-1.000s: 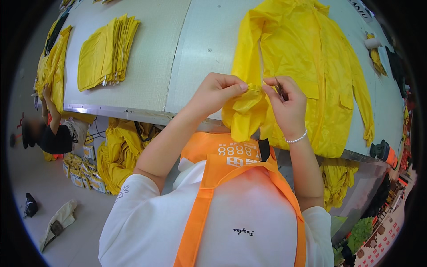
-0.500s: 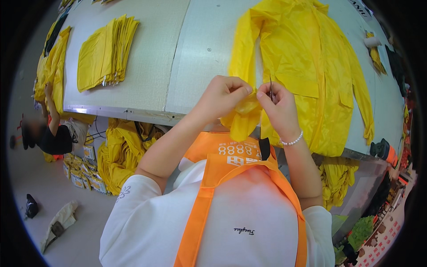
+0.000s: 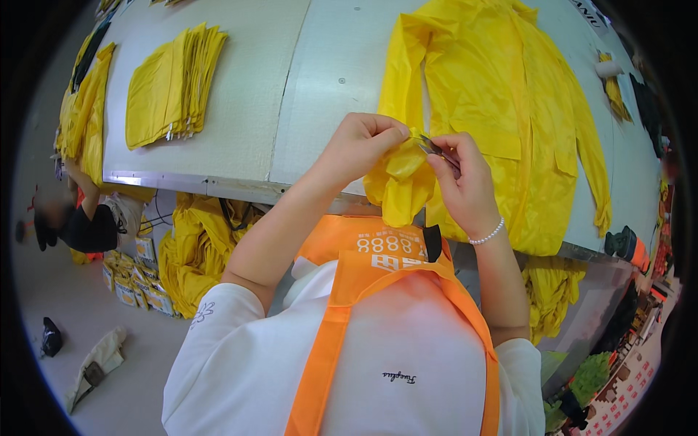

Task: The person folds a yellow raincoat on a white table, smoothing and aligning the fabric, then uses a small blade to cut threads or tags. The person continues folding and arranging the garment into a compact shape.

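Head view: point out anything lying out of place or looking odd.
A small black object and a pale, crumpled, cloth-like item lie loose on the smooth grey floor at lower left, away from the pale table, which seems odd. The shiny yellow jacket shows no obvious damage.

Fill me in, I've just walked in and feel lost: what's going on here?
A yellow jacket lies spread on a pale table. The person's left hand pinches the sleeve on the left, while the right hand holds a small pointed metal tool, its tip beside the pinched spot. Folded yellow garments are stacked farther left.
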